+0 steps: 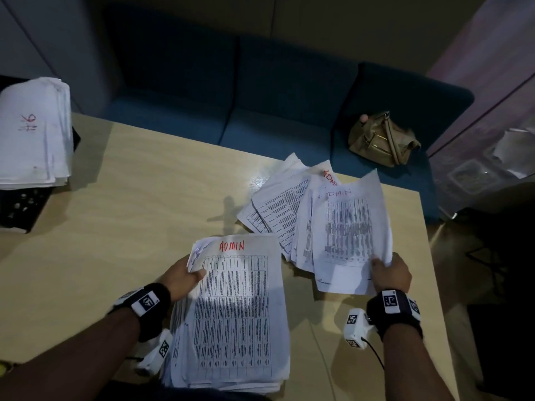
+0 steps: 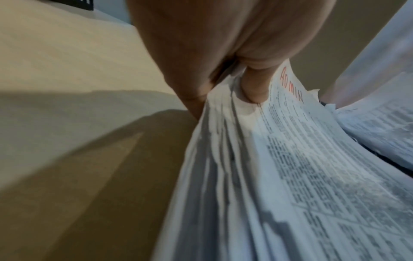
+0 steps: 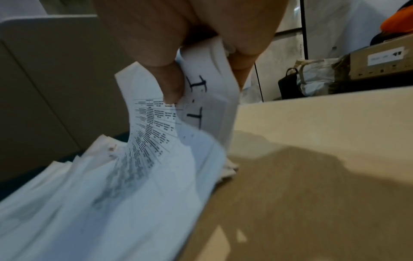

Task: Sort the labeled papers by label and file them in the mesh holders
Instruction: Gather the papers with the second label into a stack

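A thick stack of printed papers (image 1: 234, 316) topped by a sheet marked ADMIN in red lies at the table's near edge. My left hand (image 1: 185, 279) grips its left edge, thumb on top (image 2: 254, 84) and fingers underneath. My right hand (image 1: 390, 273) pinches the near right corner of a few sheets (image 1: 350, 235), lifted off a loose fanned pile (image 1: 286, 204); the top one reads ADMIN. In the right wrist view the held sheets (image 3: 201, 109) curl and show black "IT" lettering. A black mesh holder (image 1: 20, 206) at the far left carries a white paper stack (image 1: 34, 131).
The wooden table (image 1: 130, 198) has bare room between the holder and the piles. Behind it is a blue sofa (image 1: 260, 96) with a tan handbag (image 1: 382, 140). Bags and a cardboard box (image 3: 380, 63) sit beyond the table's right side.
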### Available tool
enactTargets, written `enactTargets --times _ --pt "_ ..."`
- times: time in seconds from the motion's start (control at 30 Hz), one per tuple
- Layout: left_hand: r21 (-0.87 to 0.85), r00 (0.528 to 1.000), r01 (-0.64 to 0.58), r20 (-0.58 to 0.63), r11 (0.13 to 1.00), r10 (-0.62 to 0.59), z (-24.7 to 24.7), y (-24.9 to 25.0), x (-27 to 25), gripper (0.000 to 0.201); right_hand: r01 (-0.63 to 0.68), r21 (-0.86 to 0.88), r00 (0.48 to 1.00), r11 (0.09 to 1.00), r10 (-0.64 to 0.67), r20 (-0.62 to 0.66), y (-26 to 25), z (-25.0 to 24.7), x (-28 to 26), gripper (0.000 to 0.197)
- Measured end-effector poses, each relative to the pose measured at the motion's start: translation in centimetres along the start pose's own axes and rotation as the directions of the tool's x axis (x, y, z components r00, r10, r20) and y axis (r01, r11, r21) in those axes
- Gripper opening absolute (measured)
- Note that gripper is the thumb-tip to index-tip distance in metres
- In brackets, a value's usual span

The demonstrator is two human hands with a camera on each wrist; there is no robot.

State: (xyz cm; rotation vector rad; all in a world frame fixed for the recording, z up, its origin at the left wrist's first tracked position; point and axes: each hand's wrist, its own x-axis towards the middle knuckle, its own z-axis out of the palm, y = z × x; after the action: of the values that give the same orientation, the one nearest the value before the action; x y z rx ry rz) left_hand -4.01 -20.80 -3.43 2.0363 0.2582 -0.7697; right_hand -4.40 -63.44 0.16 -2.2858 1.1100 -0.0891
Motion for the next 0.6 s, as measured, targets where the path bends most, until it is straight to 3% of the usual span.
enactTargets --times 0.1,0.33,0.43,0.6 --pt "-0.055 0.999 0.029 -0.029 0.998 -0.031 0.0 -0.5 -0.2 0.035 0.062 -0.041 0.997 0.997 -0.064 -0.042 -0.7 -1.8 -0.1 0.027" --pt "-0.104 0.999 0.047 -0.018 0.993 -0.049 -0.3 -0.4 -0.5 0.028 0.122 -0.154 0.992 0.980 -0.113 0.063 -0.2 -3.1 -0.7 0.027" --pt "-0.135 0.998 0.055 -0.014 0.989 -0.057 -0.6 -0.1 -0.6 0.029 0.185 -0.093 0.983 0.978 -0.183 0.030 -1.3 -3.8 -1.0 0.023" --pt "-0.199 0.992 0.065 -0.091 0.978 -0.084 -1.3 -0.1 -0.1 0.030 0.306 0.187 0.951 0.933 -0.309 -0.016 -4.7 -4.7 -2.9 0.020"
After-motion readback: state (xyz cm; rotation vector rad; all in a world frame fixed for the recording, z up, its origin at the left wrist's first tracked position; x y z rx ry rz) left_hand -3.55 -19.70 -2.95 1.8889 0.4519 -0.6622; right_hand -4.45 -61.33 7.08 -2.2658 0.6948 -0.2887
